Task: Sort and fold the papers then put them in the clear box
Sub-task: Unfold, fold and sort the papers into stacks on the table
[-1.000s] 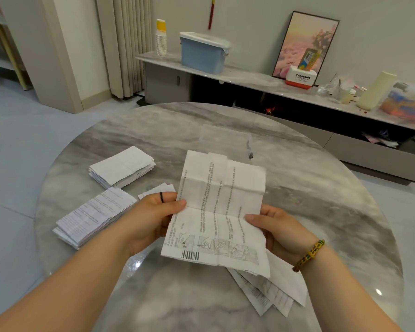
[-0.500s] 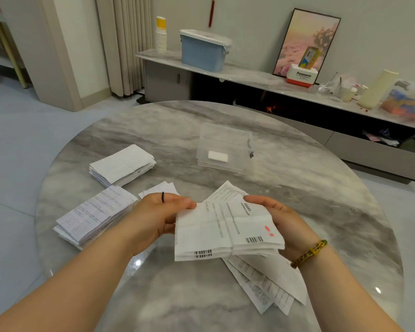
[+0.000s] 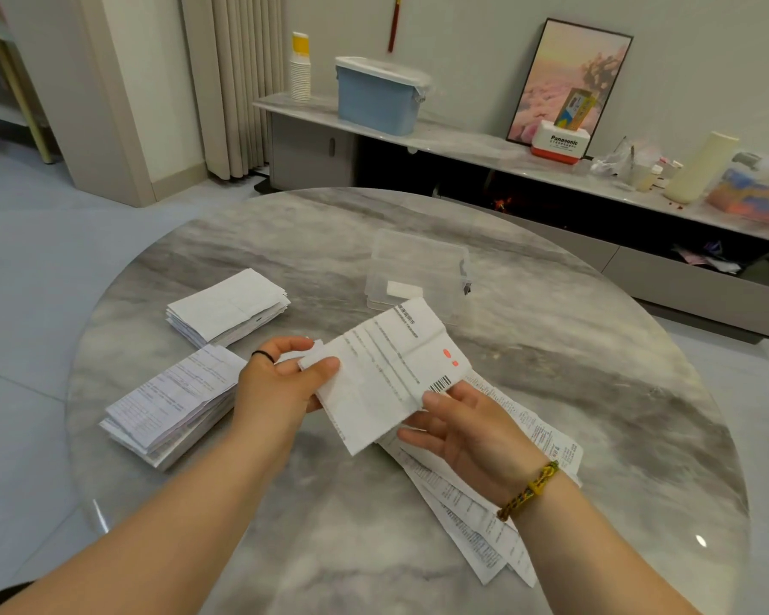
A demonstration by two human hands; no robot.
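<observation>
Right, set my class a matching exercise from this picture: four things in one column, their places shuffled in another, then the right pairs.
1 folded sheet
2 clear box
3 blue bin
4 loose slips

A on the shelf by the wall
B held by left hand and right hand
C on the table under the right forearm
D on the table beyond the hands

Pairs: 1-B, 2-D, 3-A, 4-C

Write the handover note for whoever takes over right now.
Left hand pinches the paper at its left corner; right hand pinches its barcode end.
Done: far stack and near stack lie folded on the table, left of the hands.
Clear box sits beyond the paper, one small white piece inside.
Left: finish this fold, fold the loose papers under the right wrist, box everything.
</observation>
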